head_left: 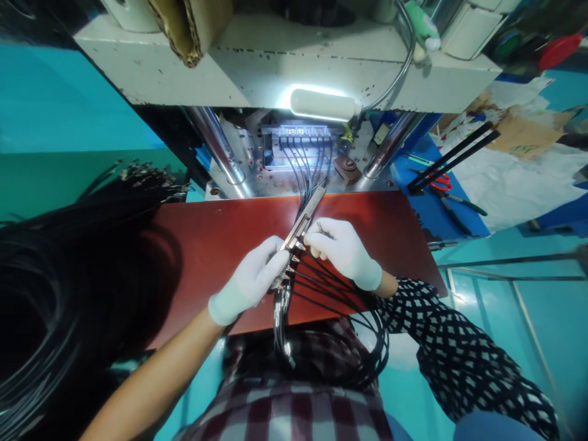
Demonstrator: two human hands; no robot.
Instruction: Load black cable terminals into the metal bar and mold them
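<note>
My left hand [257, 272], in a white glove, is closed around the lower end of a long metal bar [303, 222] with slots, tilted up to the right over the red board. Several black cables [316, 275] with metal ends sit along the bar's lower half and loop down over my lap. My gloved right hand [340, 245] pinches at the bar's right side, with a small metal cable end [321, 229] showing at its fingers. Beyond the bar, more cables [305, 159] run into a lit metal mould [301, 138] in the machine.
A red board [220, 245] spans the front of the machine between two steel posts [220, 147]. A lamp [324, 105] shines above the mould. Bundled black cables [41, 294] are heaped at left. Pliers [459, 208] and scissors [441, 182] lie on a blue surface at right.
</note>
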